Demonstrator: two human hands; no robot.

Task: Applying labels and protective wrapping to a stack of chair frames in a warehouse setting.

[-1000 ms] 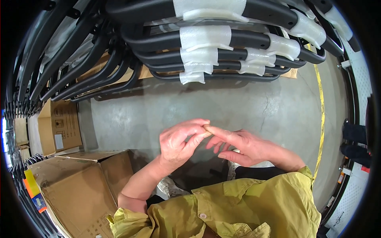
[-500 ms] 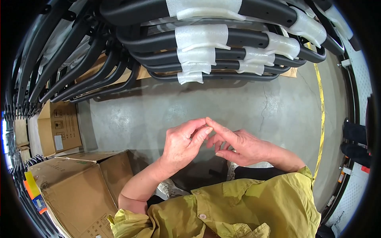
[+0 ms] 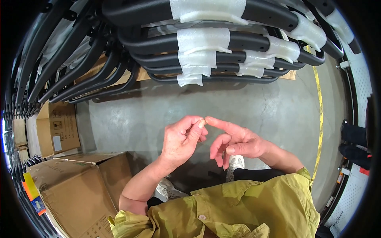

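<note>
My left hand (image 3: 179, 139) is raised over the floor in front of my body, its thumb and forefinger pinched together. Whatever that pinch may hold is too small to make out. Just to its right, my right hand (image 3: 239, 143) points its forefinger leftward, the tip meeting the left fingertips. The thumb and other fingers of the right hand are apart and loosely curled, with nothing visible in them. Beyond both hands hang black curved metal tubes (image 3: 151, 60), stacked in rows. White foam wrap (image 3: 203, 39) covers sections of these tubes.
Brown cardboard boxes (image 3: 75, 194) stand at my left, with another carton (image 3: 63, 126) behind. More black tubes (image 3: 85, 79) crowd the far left. A yellow floor line (image 3: 321, 119) runs along the right, beside a white perforated panel (image 3: 359, 75). Another person's dark-clothed legs (image 3: 354, 133) show there.
My right thumb has drawn back from the left fingers, and my right forefinger has straightened. The right hand's other fingers have spread lower. The left hand has stayed nearly in place, still pinched.
</note>
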